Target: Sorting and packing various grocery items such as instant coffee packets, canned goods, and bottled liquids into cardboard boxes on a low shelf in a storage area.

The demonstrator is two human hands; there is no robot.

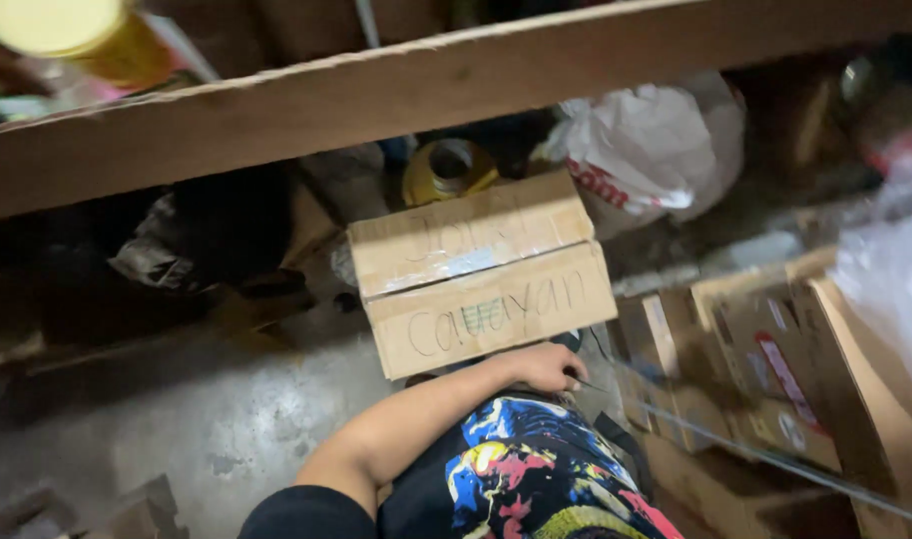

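Head view shows us looking down at a closed cardboard box (481, 271) on a grey concrete floor (177, 419), and we place everything else from that box. Far up and left of it, a yellow cylindrical container (87, 35) sits at the frame's top corner, above a long wooden beam (376, 100) that slants across the scene over the box. Left of the box lies a dark crumpled bundle (212, 235) in shadow. Just behind the box stands a yellow tape roll (448, 170). Below the box, our one visible hand (546, 365) rests at its near bottom edge, touching or almost touching the cardboard; we cannot tell which hand it is, and the fingers curl inward, though we cannot tell whether they grip anything. Under that arm we see a dark shirt with a bright multicoloured print (536, 469). Behind and right of the box sits a white plastic bag (646, 150). Right of the box, several open cartons (765, 369) stand packed together.
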